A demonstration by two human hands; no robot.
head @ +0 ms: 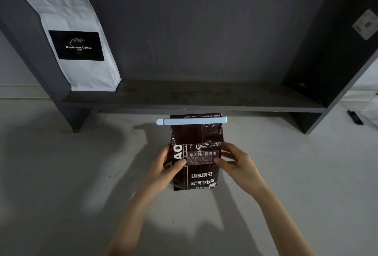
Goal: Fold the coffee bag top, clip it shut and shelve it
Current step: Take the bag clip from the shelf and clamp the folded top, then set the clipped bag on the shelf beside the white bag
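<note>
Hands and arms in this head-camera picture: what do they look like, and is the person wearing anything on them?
Both are bare. The left hand and right hand have no gloves, and no rings, watch or bracelet show. The forearms are uncovered right down to the bottom edge of the picture, so no sleeve is in view. The arms look slender, and the fingernails short and unpainted as far as the dim light shows.
</note>
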